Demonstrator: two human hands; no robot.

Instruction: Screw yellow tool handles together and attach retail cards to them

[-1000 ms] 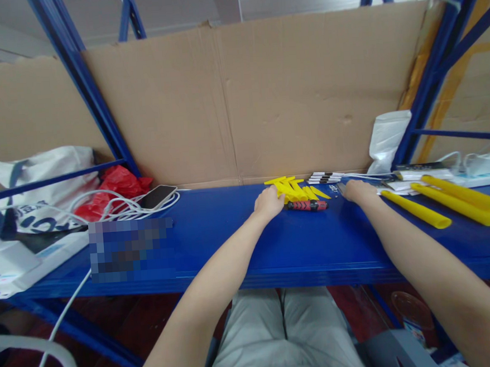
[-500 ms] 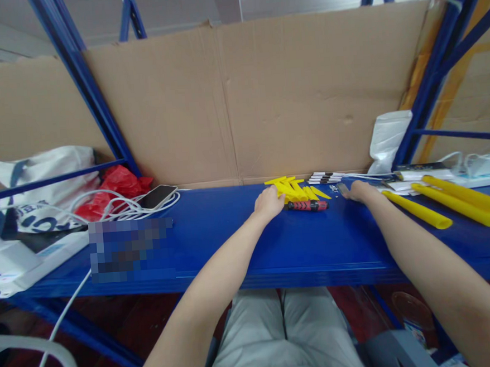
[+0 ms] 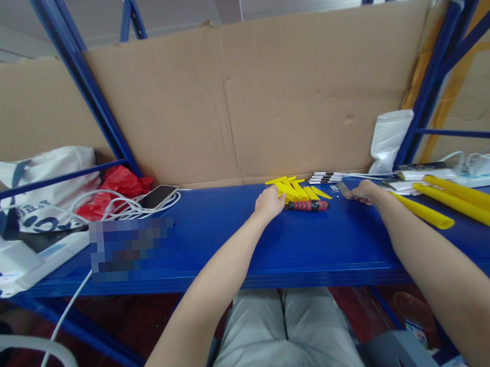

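Observation:
At the left edge of a pile of short yellow pieces (image 3: 298, 190), my left hand (image 3: 269, 202) is curled with its fingertips against them; the grip itself is partly hidden. The pieces look like cut lengths of yellow tubing. A screwdriver-like tool with a red and black handle (image 3: 307, 206) lies just in front of the pile, close to my left fingers. My right hand (image 3: 363, 192) is closed round one end of a flat grey metal blade (image 3: 344, 190), which points left over the blue tabletop. Small white bits (image 3: 335, 188) lie beside the blade.
Black-and-white marker-like sticks (image 3: 325, 177) lie behind the pile. Long yellow tubes (image 3: 464, 201) lie to the right, near a white pouch (image 3: 391, 140). On the left are a phone (image 3: 159, 196), white cables, a power strip (image 3: 44, 262) and a cloth bag (image 3: 56, 188). Cardboard (image 3: 285, 97) stands behind.
My right hand has shifted slightly right and turned, its fingers now curled round the metal blade. My left hand has stayed at the pile.

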